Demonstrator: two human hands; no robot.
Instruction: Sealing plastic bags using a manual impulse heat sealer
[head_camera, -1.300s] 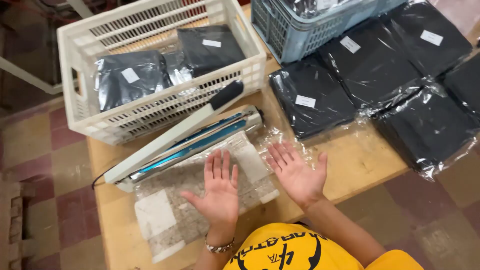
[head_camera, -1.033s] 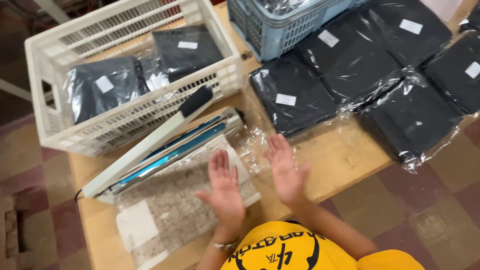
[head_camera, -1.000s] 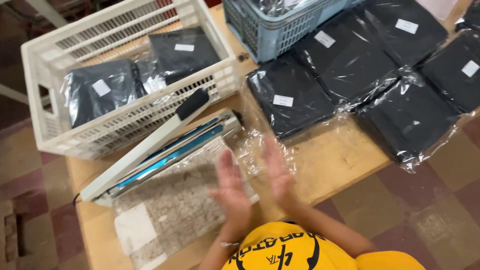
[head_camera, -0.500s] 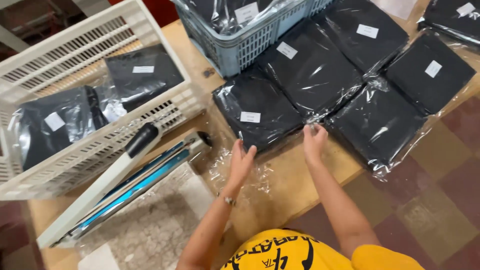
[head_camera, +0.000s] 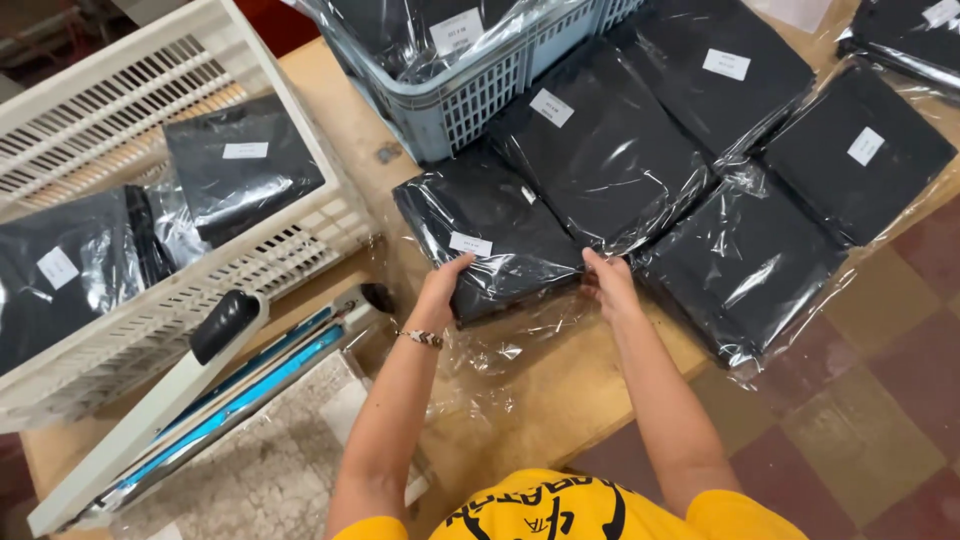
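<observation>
Black cloth in a clear plastic bag (head_camera: 490, 235) lies on the wooden table (head_camera: 560, 390), near the edge in front of you. Your left hand (head_camera: 443, 290) holds its left end, fingers curled around it. Your right hand (head_camera: 608, 285) holds its right end. Behind it sits a blue basket (head_camera: 480, 95). A white basket (head_camera: 150, 190) and a bag sealer (head_camera: 190, 400) are on your left.

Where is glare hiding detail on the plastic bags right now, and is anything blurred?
Head view: white glare streaks the clear wrap on the nearest black packet held between left hand and right hand, and the loose film on the wooden table. Hands and labels look sharp; the white crate at the edge bows slightly from lens distortion.
</observation>
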